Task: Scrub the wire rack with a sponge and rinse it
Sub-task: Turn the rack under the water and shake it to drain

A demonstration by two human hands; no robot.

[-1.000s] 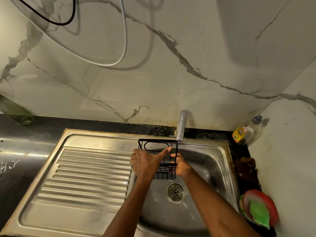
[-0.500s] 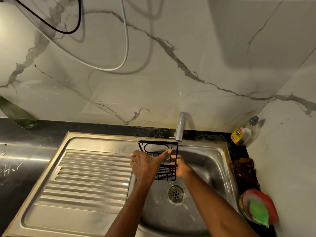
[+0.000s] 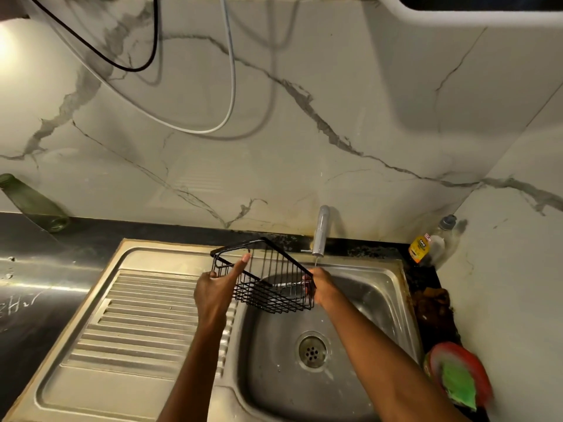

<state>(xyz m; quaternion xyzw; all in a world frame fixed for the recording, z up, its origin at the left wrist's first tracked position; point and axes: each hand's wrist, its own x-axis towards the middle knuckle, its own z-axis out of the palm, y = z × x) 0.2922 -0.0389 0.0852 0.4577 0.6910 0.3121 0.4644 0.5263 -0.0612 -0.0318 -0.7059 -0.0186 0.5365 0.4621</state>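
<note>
A black wire rack (image 3: 268,281) is held tilted in the air over the steel sink (image 3: 377,287), above the back left part of the basin and just left of the tap (image 3: 321,231). The left hand (image 3: 217,287) is clamped on the rack's left end, with the thumb stretched up along the side wires toward the top rim. The right hand (image 3: 323,286) is curled round the rack's right corner, its fingers partly hidden behind the wires; the two hands are kept apart by the width of the rack. A thin trickle of water can be seen under the spout, just above the right hand. The drain (image 3: 312,351) lies uncovered below the rack, and the ribbed draining board (image 3: 137,324) extends to the left. On the dark table at the right, a green sponge (image 3: 458,383) rests in a red dish (image 3: 463,357), well apart from the rack, and a bottle with a yellow label (image 3: 422,248) is stood in the corner. A green glass bottle (image 3: 33,204) is seen at the far left.
</note>
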